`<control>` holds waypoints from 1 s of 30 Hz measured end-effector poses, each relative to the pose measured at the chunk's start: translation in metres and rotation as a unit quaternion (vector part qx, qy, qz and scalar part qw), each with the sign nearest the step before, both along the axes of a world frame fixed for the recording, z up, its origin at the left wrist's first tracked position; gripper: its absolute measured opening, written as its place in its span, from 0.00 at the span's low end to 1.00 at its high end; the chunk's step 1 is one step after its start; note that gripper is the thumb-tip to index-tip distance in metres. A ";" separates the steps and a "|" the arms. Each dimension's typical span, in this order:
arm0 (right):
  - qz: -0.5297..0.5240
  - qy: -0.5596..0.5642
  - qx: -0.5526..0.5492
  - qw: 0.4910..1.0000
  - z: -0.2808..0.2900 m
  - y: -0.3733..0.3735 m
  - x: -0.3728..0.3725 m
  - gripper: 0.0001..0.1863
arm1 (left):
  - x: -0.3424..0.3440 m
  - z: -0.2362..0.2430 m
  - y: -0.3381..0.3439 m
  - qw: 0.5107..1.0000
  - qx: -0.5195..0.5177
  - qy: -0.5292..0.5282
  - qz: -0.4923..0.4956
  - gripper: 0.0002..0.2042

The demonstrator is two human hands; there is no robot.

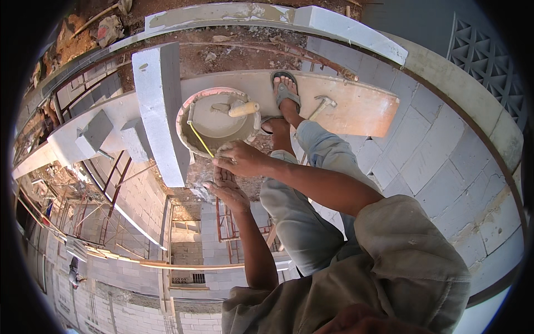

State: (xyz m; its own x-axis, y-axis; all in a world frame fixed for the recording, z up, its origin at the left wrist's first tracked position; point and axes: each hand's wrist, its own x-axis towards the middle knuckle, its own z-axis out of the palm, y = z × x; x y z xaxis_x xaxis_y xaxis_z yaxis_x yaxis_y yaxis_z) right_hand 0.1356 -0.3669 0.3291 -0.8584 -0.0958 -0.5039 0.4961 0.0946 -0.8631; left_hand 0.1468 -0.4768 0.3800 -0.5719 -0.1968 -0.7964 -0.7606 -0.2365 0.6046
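Note:
My right hand [238, 158] pinches a thin yellow strip [201, 138] that runs up to the rim of a round bucket [183, 129]. In the bucket are grey, wet-looking material, a tool with a pale cylindrical handle [243, 108] and a blade partly sunk in it. Just below my right hand, my left hand [228, 192] has its fingers stretched upward and thumb apart, with fingertips partly hidden by the right. A long white block [156, 106] stands left of the bucket. A hammer [321, 106] lies on the plank [361, 111] by my sandalled feet.
Smaller grey blocks [94, 133] rest at the left. A pale block wall [445, 167] curves down the right side. Below are scaffolding [114, 197], timber boards and a lower level, where another person [75, 273] is visible. Dirt and rubble lie beyond the plank.

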 end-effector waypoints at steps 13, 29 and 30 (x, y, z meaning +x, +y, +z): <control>-0.049 -0.195 -0.254 0.946 0.050 0.084 -0.016 0.36 | -0.023 0.042 0.073 0.873 -0.246 0.057 -0.416 0.45; -0.762 -0.281 -0.232 0.536 0.182 0.179 0.191 0.21 | 0.006 0.175 0.123 0.674 0.034 -0.196 -0.711 0.28; -0.786 -0.282 -0.220 0.504 0.176 0.189 0.205 0.19 | -0.013 0.167 0.127 0.678 -0.042 -0.170 -0.714 0.24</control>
